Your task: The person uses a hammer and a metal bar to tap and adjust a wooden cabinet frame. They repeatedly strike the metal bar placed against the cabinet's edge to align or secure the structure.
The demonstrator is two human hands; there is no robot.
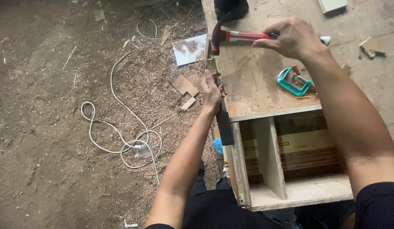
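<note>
Hammer (231, 37) handle hidden inside right hand (292, 38) (mid-shaft only).

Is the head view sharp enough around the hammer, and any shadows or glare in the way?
Head view: soft, even light, no glare; hammer in right hand slightly blurred; left hand on the wooden strip reasonably sharp; cabinet compartments lie in shadow.

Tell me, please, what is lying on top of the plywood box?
A teal clamp and a dark cloth lie on the plywood box. The right hand, holding the red hammer, covers part of the top.
</note>
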